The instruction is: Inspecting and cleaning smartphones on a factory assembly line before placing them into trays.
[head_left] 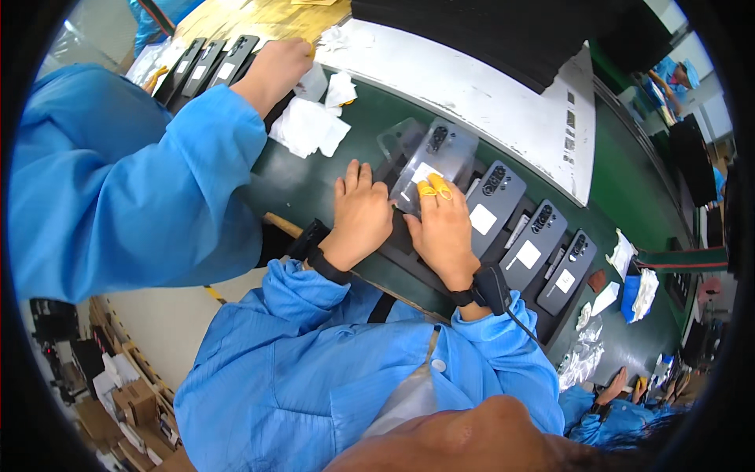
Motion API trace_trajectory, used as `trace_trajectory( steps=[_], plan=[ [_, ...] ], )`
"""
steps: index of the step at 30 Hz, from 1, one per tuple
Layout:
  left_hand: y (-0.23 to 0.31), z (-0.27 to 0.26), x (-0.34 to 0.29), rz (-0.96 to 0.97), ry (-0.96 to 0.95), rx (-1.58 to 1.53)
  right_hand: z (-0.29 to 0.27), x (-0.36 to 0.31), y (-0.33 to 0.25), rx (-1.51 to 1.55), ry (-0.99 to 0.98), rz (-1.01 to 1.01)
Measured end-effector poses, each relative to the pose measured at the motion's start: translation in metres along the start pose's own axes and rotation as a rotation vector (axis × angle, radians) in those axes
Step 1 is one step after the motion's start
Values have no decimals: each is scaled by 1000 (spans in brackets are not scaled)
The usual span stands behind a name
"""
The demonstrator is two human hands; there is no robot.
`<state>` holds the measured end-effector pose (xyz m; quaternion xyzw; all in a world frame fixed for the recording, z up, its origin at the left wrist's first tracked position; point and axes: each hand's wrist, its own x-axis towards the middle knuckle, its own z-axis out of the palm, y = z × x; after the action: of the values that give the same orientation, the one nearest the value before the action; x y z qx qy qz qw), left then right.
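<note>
A grey phone with a white label lies in a clear plastic sleeve on a dark tray. My right hand rests on its lower part, fingers stretched out, with yellow finger cots on two fingertips. On the left side of the sleeve, my left hand lies palm down with its fingers extended and apart. Its fingertips are close to the sleeve's edge; whether they touch it I cannot tell. To the right, several more grey phones, among them a labelled phone, lie in a row on the dark tray.
A co-worker's blue sleeve and hand reach in at left, near several phones. White wipes lie on the green table. A white board stands behind. Crumpled plastic and a blue box are at right.
</note>
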<state>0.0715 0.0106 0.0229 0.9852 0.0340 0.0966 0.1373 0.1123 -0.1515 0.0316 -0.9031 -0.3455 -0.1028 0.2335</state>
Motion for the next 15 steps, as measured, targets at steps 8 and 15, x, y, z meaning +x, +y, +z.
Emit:
trace_trajectory(
  steps=[8,15],
  plan=[
    [2,15,9,-36,122,-348,-1,1,0,-25,41,-10],
    [16,5,12,17,287,-415,11,8,8,-28,211,-33]
  ],
)
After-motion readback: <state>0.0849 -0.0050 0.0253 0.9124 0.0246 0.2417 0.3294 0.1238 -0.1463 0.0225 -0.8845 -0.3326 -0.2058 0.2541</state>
